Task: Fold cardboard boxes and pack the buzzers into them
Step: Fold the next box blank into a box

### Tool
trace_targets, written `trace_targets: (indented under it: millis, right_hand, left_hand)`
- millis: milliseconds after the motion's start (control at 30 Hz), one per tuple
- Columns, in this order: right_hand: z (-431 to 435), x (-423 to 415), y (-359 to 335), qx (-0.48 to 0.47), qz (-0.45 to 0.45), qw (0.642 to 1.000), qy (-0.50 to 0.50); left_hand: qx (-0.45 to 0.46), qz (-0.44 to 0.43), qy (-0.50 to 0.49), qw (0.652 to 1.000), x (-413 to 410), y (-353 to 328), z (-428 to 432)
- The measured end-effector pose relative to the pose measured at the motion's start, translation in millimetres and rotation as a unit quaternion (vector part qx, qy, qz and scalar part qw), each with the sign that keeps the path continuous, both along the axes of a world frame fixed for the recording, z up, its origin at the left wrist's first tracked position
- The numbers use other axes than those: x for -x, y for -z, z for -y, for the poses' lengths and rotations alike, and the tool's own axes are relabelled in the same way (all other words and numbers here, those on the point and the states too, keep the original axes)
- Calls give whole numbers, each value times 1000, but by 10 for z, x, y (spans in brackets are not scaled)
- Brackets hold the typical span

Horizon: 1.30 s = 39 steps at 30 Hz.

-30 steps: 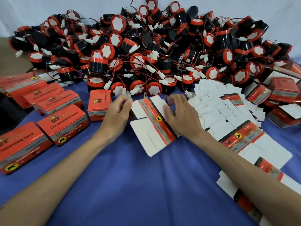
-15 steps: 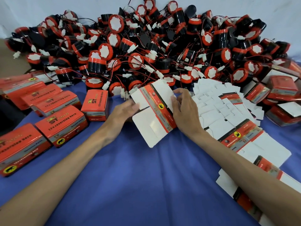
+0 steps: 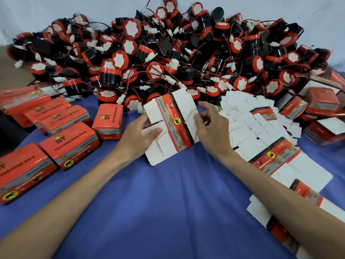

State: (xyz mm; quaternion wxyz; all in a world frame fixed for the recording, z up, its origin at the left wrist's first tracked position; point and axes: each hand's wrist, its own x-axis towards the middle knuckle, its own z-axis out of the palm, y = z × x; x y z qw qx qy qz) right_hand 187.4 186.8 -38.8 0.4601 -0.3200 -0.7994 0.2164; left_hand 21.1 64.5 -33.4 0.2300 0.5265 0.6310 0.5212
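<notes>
A flat, unfolded cardboard box blank point(image 3: 172, 126), white with a red and grey printed strip, is held tilted up above the blue cloth. My left hand point(image 3: 139, 135) grips its left side, thumb laid across the white panel. My right hand point(image 3: 209, 126) pinches its right edge with curled fingers. A big heap of black and red buzzers point(image 3: 168, 53) with red wires and white plugs lies right behind the blank.
Several folded red boxes point(image 3: 69, 144) stand in rows at the left on the blue cloth point(image 3: 168, 212). A loose pile of flat blanks point(image 3: 261, 128) spreads under and beyond my right forearm. More red boxes point(image 3: 324, 109) sit far right.
The blank was lying nearly flat on the cloth under both hands; now it is lifted and turned more upright, and both hands have shifted onto its side edges.
</notes>
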Motion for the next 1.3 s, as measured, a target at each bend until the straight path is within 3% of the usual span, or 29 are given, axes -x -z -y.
trace_targets:
  millis: [167,367,800,1033,1167,1300]
  right_hand:
    - [15,-14,-25,94,-11,993,-69]
    - [-42,-40,-63,197,-73,970,-118]
    - [34,6,-57,162,-100,971,-142]
    - [67,-18,-84,254,-173,935,-176]
    - [77,-30,-101,226,-115,946,-201]
    - [72,-15,-155,296,-114,924,-216]
  left_hand:
    - [9,-33,-25,999,2,10,0]
    - [12,-13,-34,999,-6,-30,22]
    - [-39,-106,-126,986,-20,31,-17]
    - [-40,-117,-168,978,6,41,-40]
    - [-52,-109,-171,978,16,54,-42]
    - [-39,-12,-178,983,77,92,-70]
